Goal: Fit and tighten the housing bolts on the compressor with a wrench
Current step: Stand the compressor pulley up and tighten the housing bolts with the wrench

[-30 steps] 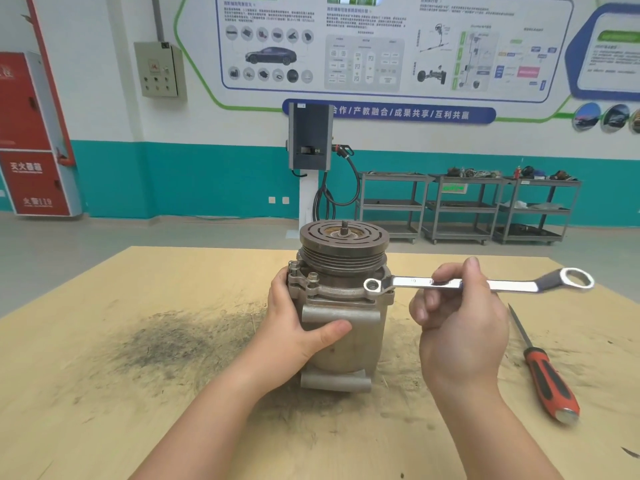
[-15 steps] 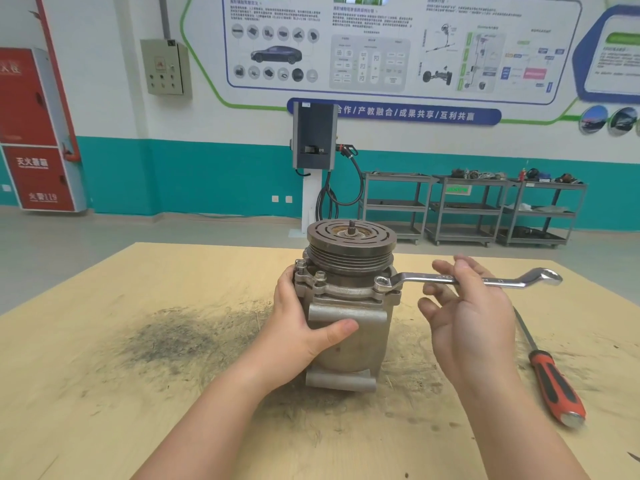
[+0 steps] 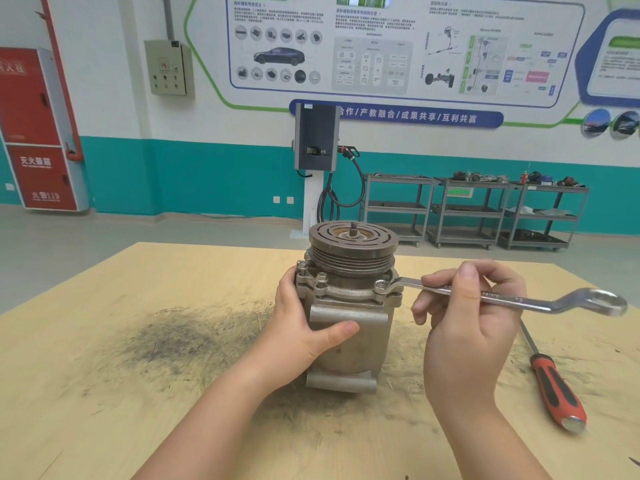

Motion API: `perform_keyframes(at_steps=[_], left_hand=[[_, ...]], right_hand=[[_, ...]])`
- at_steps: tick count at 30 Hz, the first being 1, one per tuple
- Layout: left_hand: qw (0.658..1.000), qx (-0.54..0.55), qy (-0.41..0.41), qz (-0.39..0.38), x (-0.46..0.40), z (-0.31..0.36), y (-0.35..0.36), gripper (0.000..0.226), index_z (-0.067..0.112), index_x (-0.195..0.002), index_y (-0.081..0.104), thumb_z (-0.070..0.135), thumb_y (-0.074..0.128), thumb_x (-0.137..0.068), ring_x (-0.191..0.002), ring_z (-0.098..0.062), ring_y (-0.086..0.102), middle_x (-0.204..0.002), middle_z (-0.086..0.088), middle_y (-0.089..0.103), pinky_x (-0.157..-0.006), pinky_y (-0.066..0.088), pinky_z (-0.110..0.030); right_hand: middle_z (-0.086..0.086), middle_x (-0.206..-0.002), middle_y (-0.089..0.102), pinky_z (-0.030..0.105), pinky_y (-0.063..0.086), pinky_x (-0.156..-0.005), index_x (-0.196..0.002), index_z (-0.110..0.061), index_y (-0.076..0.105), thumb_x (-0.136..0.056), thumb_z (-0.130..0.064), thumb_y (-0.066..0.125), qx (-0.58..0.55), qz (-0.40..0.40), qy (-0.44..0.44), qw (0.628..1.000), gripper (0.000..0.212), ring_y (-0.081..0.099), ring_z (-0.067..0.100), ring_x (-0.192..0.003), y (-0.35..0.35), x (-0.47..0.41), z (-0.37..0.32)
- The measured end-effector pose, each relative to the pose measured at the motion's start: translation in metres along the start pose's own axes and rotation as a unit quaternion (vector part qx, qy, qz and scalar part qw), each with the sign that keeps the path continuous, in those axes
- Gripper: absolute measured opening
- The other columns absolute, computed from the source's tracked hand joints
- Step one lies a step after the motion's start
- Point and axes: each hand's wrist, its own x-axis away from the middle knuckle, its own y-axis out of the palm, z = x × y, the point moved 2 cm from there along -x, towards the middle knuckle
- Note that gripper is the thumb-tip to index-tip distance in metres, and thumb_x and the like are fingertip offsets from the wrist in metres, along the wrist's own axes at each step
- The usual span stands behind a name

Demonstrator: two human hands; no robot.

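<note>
Left hand point(image 3: 304, 327) wrapped round compressor point(image 3: 349, 320) body, right hand point(image 3: 464, 327) pinched wrench point(image 3: 498, 297) shaft, ring end sat on housing bolt point(image 3: 382, 286). Screwdriver point(image 3: 554, 386) lay on surface point(image 3: 104, 375).

A red-and-black-handled screwdriver point(image 3: 550, 382) lies on the pale wooden table point(image 3: 104, 393) at the near right, its shaft pointing away toward the far side. A dark sooty smudge point(image 3: 173, 341) stains the tabletop left of centre. Beyond the table, a grey charging unit point(image 3: 316, 138) with a hanging cable stands on a white post against the teal-and-white wall. To its right are three grey shelf carts point(image 3: 474, 213) carrying small parts. At far left stands a red cabinet point(image 3: 34, 133), with a beige electrical box point(image 3: 168, 67) on the wall nearby.
</note>
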Motion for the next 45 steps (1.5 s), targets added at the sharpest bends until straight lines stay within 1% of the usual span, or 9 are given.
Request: perform_keyframes(at_steps=[5,9,13,16,19,24,32,38,45], left_hand=[[1.0,-0.006,0.003,0.007,-0.001,-0.002,0.0,0.118,0.06,-0.14,-0.003,0.083,0.072,-0.051,-0.126,0.011,0.035,-0.147,0.022,0.025,-0.105,0.028,-0.018],[1.0,0.01,0.007,0.011,-0.001,-0.004,0.002,0.117,0.062,-0.137,0.007,0.087,0.075,-0.045,-0.134,-0.012,0.047,-0.148,0.011,0.036,-0.112,0.042,-0.045],[1.0,0.009,0.007,0.015,0.0,-0.002,0.001,0.121,0.058,-0.14,0.006,0.088,0.074,-0.044,-0.136,-0.012,0.045,-0.15,0.01,0.035,-0.113,0.041,-0.046],[1.0,-0.005,0.008,0.017,0.0,0.0,0.001,0.118,0.055,-0.142,0.004,0.082,0.075,-0.052,-0.139,-0.007,0.036,-0.152,0.012,0.031,-0.118,0.034,-0.042],[1.0,-0.008,0.009,0.016,0.001,0.001,0.001,0.113,0.054,-0.143,0.001,0.075,0.077,-0.062,-0.14,-0.006,0.033,-0.151,0.013,0.028,-0.118,0.03,-0.036],[1.0,-0.013,0.006,0.013,0.0,0.001,0.001,0.119,0.056,-0.142,-0.002,0.082,0.074,-0.054,-0.138,-0.005,0.035,-0.151,0.012,0.03,-0.116,0.032,-0.034],[1.0,-0.005,0.005,0.003,0.0,0.001,0.0,0.118,0.06,-0.136,-0.006,0.082,0.071,-0.048,-0.124,0.014,0.034,-0.146,0.024,0.023,-0.101,0.028,-0.014],[1.0,-0.005,-0.004,0.0,0.0,0.0,0.0,0.131,0.052,-0.147,-0.009,0.085,0.07,-0.047,-0.135,0.002,0.024,-0.148,0.024,0.019,-0.108,0.023,-0.022],[1.0,0.003,-0.002,-0.001,0.001,0.003,0.001,0.127,0.049,-0.147,-0.01,0.075,0.076,-0.058,-0.14,-0.006,0.029,-0.153,0.017,0.022,-0.118,0.029,-0.035]], right_hand=[[0.002,-0.069,0.053,0.021,0.04,-0.056,-0.081,-0.017,0.056,-0.094,-0.016,0.048,0.159,-0.153,-0.183,0.958,0.015,0.051,0.011,-0.062,0.014,0.022,-0.003],[0.001,-0.073,0.053,0.02,0.041,-0.055,-0.066,-0.004,0.064,-0.088,-0.02,0.063,0.199,-0.209,-0.204,0.935,0.028,0.049,0.009,-0.065,0.02,0.029,-0.001],[-0.002,-0.087,0.057,0.035,0.044,-0.071,-0.064,-0.011,0.068,-0.097,-0.041,0.052,0.279,-0.176,-0.233,0.915,0.047,0.048,0.018,-0.081,0.017,0.032,-0.001],[0.004,-0.107,0.056,0.019,0.029,-0.096,-0.073,-0.016,0.071,-0.1,-0.038,0.044,0.329,-0.124,-0.237,0.906,0.044,0.039,0.022,-0.103,0.018,0.036,-0.005],[0.002,-0.106,0.051,0.016,0.033,-0.09,-0.09,-0.013,0.066,-0.093,-0.024,0.049,0.306,-0.093,-0.226,0.92,0.021,0.042,0.019,-0.1,0.019,0.04,-0.002],[0.001,-0.092,0.055,0.029,0.051,-0.062,-0.106,-0.015,0.046,-0.095,-0.023,0.05,0.136,-0.114,-0.145,0.973,0.014,0.061,0.017,-0.07,0.021,0.044,0.004],[-0.006,-0.056,0.053,0.029,0.04,-0.056,-0.064,-0.028,0.057,-0.104,-0.038,0.034,-0.075,-0.073,-0.059,0.993,0.047,0.049,0.022,-0.053,0.005,0.009,-0.015],[-0.001,-0.052,0.038,0.019,0.031,-0.041,-0.066,-0.015,0.046,-0.103,-0.036,0.036,-0.244,0.039,0.289,0.925,0.044,0.042,0.014,-0.047,-0.011,-0.025,0.007],[-0.006,-0.048,0.035,0.018,0.028,-0.035,-0.095,-0.016,0.052,-0.102,-0.016,0.04,-0.265,0.025,0.349,0.899,0.014,0.037,0.008,-0.041,-0.009,-0.038,0.02]])
